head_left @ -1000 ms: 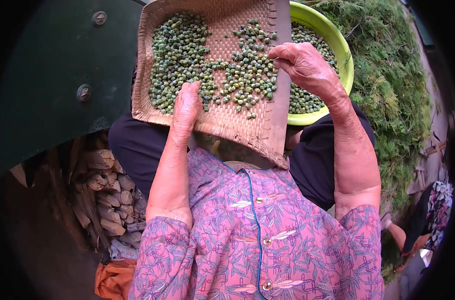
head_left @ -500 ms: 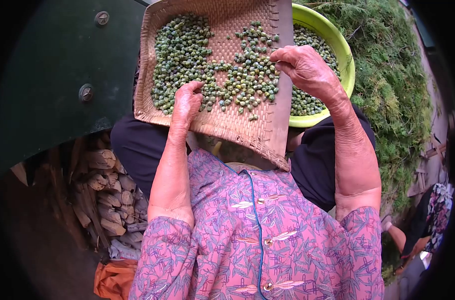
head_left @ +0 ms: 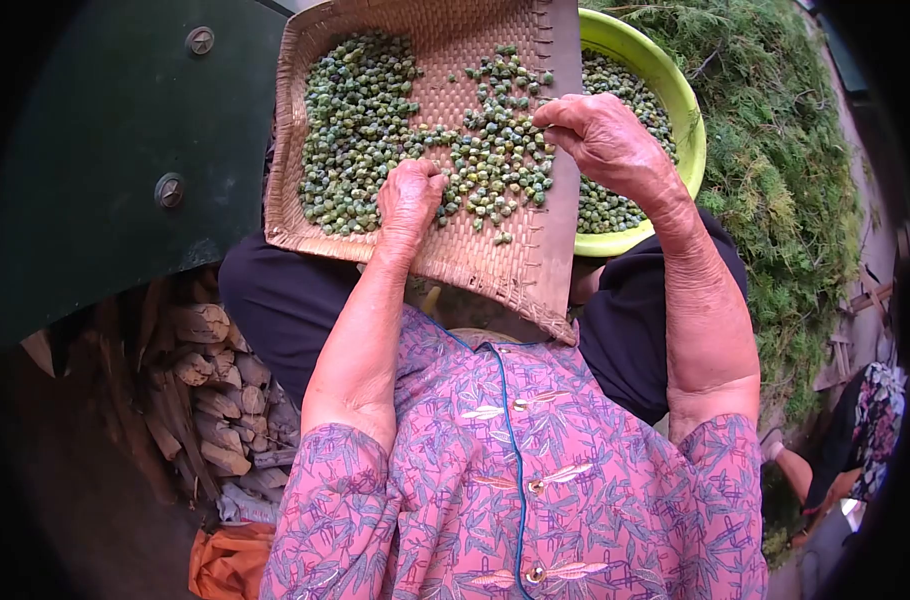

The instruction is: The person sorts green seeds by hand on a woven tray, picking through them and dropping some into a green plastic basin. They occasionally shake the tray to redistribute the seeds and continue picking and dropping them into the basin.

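Observation:
A woven tray [head_left: 449, 255] rests across the lap, tilted slightly. Small round green fruits [head_left: 350, 130] are heaped on its left side and spread more thinly toward the right. Among the fruits near the tray's front, my left hand [head_left: 411, 195] is closed, its fingers curled and partly hidden; whatever it grips does not show. Over the tray's flat right border, my right hand [head_left: 610, 145] is held in a pinch, thumb against fingers, and I cannot make out what is in it. Beneath that hand, to the right, a yellow-green basin [head_left: 693, 130] holds many more of the fruits.
Leafy green cuttings [head_left: 775, 150] lie in a heap right of the basin. Stacked firewood [head_left: 220, 400] and an orange bag [head_left: 230, 560] are at lower left, below a dark green panel [head_left: 125, 130] with metal studs. Another person's leg [head_left: 797, 472] shows at far right.
My left hand has moved right across the fruits, toward the middle of the tray. My right hand has stayed almost in place, still pinched. The view has shifted slightly.

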Demonstrator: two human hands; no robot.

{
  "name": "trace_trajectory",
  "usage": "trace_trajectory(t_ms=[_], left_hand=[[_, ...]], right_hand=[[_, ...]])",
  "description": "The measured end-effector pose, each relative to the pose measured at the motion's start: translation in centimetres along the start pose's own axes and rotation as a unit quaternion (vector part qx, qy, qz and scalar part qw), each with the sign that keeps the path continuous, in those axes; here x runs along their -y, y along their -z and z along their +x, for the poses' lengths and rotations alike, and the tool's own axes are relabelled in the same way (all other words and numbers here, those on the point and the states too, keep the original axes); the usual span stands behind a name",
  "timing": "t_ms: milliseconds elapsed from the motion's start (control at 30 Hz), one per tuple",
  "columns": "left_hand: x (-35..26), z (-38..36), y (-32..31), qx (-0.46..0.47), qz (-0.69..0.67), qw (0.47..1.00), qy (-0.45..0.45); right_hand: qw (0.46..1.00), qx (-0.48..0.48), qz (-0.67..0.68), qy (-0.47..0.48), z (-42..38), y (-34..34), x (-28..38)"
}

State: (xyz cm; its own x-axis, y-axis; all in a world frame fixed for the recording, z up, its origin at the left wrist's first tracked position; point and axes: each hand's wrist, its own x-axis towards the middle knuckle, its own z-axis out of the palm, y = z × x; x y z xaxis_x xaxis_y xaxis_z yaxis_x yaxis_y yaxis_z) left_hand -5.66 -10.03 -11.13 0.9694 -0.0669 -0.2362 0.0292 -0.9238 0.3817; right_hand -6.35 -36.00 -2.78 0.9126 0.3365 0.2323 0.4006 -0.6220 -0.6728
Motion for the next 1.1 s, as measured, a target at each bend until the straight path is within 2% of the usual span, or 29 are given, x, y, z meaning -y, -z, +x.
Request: trace_trajectory(t_ms=[267,333,367,433,467,533,567,600,667,700,800,833,900,1067,1100], left_hand=[[0.0,0.5,-1.1,0.003,0.115,0.993,-0.021],[1.5,0.6,-1.1,0.010,-0.102,0.995,-0.008],[1.0,-0.2,0.0,0.054,-0.286,0.955,0.048],[0.4,-0.9,1.2,0.113,-0.451,0.875,0.134],[0.5,-1.2,1.5,0.113,-0.451,0.875,0.132],[0.4,-1.7,1.9,0.154,-0.584,0.787,0.124],[0.0,-2.1,2.0,0.155,-0.584,0.787,0.121],[-0.7,-2.6,2.2,0.163,-0.615,0.763,0.113],[-1.5,-3.1,2.5,0.185,-0.658,0.723,0.097],[-1.9,-3.3,2.6,0.187,-0.659,0.723,0.094],[-2.6,-3.8,2.5,0.220,-0.697,0.679,0.077],[-2.6,-3.9,2.5,0.220,-0.697,0.678,0.077],[-2.4,-4.0,2.3,0.220,-0.700,0.675,0.072],[-2.0,-4.6,2.5,0.202,-0.710,0.672,0.068],[-1.9,-4.7,2.6,0.196,-0.716,0.666,0.067]], right_hand=[[0.997,0.051,-0.045,-0.033,0.2,0.4,0.3],[0.998,0.044,-0.043,-0.029,0.1,0.2,0.2],[0.998,0.038,-0.041,-0.024,0.0,0.1,0.1],[0.997,0.048,-0.048,-0.031,-0.1,-0.3,0.2],[0.996,0.059,-0.054,-0.036,-0.1,-0.5,0.3],[0.995,0.081,-0.051,-0.040,0.1,-1.2,0.5],[0.995,0.085,-0.048,-0.028,0.2,-1.9,0.3],[0.999,0.040,0.017,-0.023,0.0,-2.7,0.5],[0.991,0.048,0.113,-0.046,0.1,-4.0,0.9],[0.984,0.044,0.167,-0.048,0.0,-4.8,1.0],[0.965,0.093,0.229,-0.088,-0.3,-6.3,1.4],[0.965,0.093,0.228,-0.088,-0.4,-6.5,1.4],[0.952,0.113,0.242,-0.147,-0.6,-6.3,2.1],[0.967,0.052,0.219,-0.119,-1.0,-7.5,2.0],[0.982,0.030,0.158,-0.097,-1.1,-7.8,1.9]])
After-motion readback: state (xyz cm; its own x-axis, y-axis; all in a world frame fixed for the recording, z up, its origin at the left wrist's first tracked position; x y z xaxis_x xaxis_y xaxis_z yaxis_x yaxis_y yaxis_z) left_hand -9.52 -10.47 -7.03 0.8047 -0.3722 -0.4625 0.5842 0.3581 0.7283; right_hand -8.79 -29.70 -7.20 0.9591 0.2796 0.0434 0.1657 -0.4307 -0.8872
